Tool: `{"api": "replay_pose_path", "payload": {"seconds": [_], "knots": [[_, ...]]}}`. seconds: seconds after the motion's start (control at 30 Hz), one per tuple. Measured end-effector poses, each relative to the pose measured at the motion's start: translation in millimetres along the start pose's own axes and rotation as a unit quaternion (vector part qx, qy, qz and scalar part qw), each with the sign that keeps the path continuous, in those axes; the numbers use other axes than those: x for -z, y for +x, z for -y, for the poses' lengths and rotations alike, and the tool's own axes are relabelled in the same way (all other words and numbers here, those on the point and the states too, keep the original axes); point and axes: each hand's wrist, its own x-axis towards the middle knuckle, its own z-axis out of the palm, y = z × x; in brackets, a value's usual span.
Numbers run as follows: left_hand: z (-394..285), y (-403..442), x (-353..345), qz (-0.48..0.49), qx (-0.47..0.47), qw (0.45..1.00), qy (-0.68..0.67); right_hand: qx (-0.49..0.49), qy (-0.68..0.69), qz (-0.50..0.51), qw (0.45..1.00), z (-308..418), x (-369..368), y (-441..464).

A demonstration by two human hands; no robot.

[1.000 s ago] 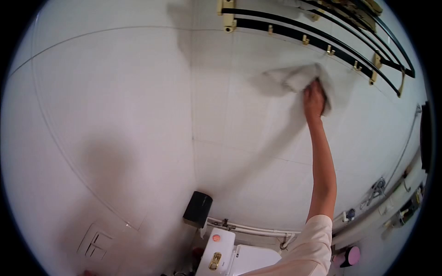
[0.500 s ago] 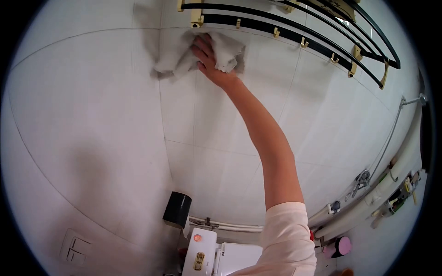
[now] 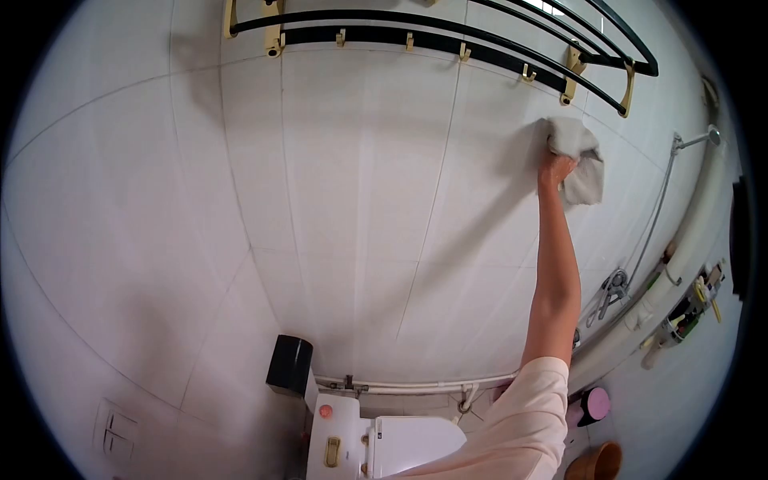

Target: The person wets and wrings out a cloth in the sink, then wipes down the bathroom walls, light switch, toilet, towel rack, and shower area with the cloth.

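Observation:
My right hand (image 3: 558, 170) is raised against the white tiled wall (image 3: 360, 192), at the upper right. It holds a crumpled grey-white cloth (image 3: 582, 172) on the tiles, just below the right end of a wall rack. Folds of the cloth hide most of my fingers, and one part hangs down to the right of the wrist. The arm reaches up from a pale short sleeve (image 3: 528, 416). My left hand is out of view.
Above is a black and gold rack (image 3: 416, 18) with hooks. A shower head (image 3: 712, 136) and mixer tap (image 3: 614, 286) are at right. Below stand a white toilet (image 3: 416, 444), a black paper holder (image 3: 290, 364), pipes (image 3: 416, 390), a pink bin (image 3: 594, 406) and an orange-brown bucket (image 3: 600, 462).
My right hand has swept the cloth across the wall from the left corner to the right, below the rack's right end. The view has shifted to the right too.

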Motion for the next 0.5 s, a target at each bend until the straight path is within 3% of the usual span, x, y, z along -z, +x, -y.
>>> {"api": "replay_pose_path", "payload": {"seconds": [0.03, 0.07, 0.1, 0.2, 0.27, 0.33, 0.37, 0.43, 0.5], "knots": [[0.2, 0.4, 0.0, -0.001, 0.001, 1.000, 0.001, -0.039, 0.061, -0.017, 0.997, 2.0, -6.9, -1.4], [-1.3, 0.9, 0.1, -0.003, 0.004, 1.000, 0.002, -0.013, 0.029, 0.011, 0.999, 5.6, -23.6, -7.5], [-1.6, 1.6, -0.7, -0.005, 0.005, 1.000, 0.004, -0.031, -0.002, 0.123, 0.992, 15.8, -35.1, -23.9], [-7.8, 7.1, -5.4, -0.035, 0.011, 0.999, -0.001, 0.156, -0.145, 0.228, 0.950, 38.6, -94.1, -117.8], [-18.8, 12.6, -4.4, -0.029, 0.028, 0.999, 0.025, 0.197, 0.094, 0.198, 0.955, 140.0, -39.3, -174.5], [-40.5, 22.6, -2.3, -0.026, 0.078, 0.997, 0.008, 0.347, 0.101, 0.162, 0.918, 184.8, -5.5, -223.1], [-48.4, 21.8, -2.8, -0.024, 0.102, 0.994, 0.000, 0.404, 0.030, 0.270, 0.873, 183.5, 3.3, -249.1], [-60.9, 11.3, -4.2, -0.022, 0.066, 0.996, -0.048, 0.419, 0.165, 0.359, 0.817, 134.2, -11.8, -338.0], [-89.9, 16.9, -2.7, -0.012, 0.072, 0.991, -0.110, 0.204, 0.225, 0.478, 0.824, 111.4, 34.2, -352.7]]}}
